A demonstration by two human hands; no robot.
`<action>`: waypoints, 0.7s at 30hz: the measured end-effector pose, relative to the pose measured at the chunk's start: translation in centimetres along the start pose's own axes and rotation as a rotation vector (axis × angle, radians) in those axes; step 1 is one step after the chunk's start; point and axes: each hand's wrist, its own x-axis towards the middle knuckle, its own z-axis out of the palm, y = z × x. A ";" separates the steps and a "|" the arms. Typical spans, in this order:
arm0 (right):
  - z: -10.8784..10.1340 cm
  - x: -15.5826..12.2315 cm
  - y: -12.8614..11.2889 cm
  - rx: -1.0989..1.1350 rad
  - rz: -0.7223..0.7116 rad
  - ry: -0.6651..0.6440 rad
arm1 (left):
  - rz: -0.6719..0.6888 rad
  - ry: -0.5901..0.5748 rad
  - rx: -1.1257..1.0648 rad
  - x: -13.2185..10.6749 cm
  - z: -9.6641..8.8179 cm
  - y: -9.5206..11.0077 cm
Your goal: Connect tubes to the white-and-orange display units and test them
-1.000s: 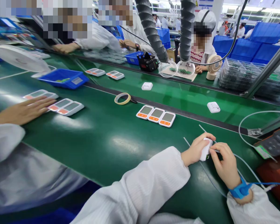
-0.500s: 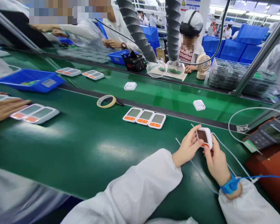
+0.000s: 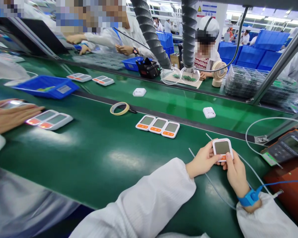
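Note:
Both my hands hold a small white device with a grey screen and orange strip [image 3: 222, 148], its screen turned up towards me. My left hand [image 3: 202, 160] grips its left side, fingers curled. My right hand [image 3: 234, 172] grips the lower right, thumb on the orange strip; a blue wrist strap [image 3: 249, 197] with a cord sits on that wrist. Three like devices [image 3: 157, 126] lie side by side on the green belt [image 3: 101, 155] just beyond my hands.
A tape roll [image 3: 119, 108], two white back covers [image 3: 209, 112] and a blue bin [image 3: 46, 86] lie on the belt. A co-worker's hand [image 3: 7, 115] rests by two devices [image 3: 49, 119] at left. A meter [image 3: 286, 147] stands at right. Other people work across the line.
I have turned the device from edge-on to screen-up and raised it slightly. The belt carried the devices on it; the co-worker's hand shifted left.

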 end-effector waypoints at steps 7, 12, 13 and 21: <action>0.0 -0.1 0.0 0.017 -0.015 0.010 | 0.007 -0.104 0.111 -0.4 -0.1 0.2; 0.1 -0.2 0.5 0.123 0.081 -0.043 | -0.060 -0.165 0.064 0.0 -0.5 0.3; 0.2 -0.1 0.5 0.117 0.088 -0.043 | -0.068 -0.174 0.054 0.1 -0.6 0.3; 0.3 -0.1 0.7 0.102 0.063 -0.022 | -0.065 -0.172 0.051 0.2 -0.9 -0.3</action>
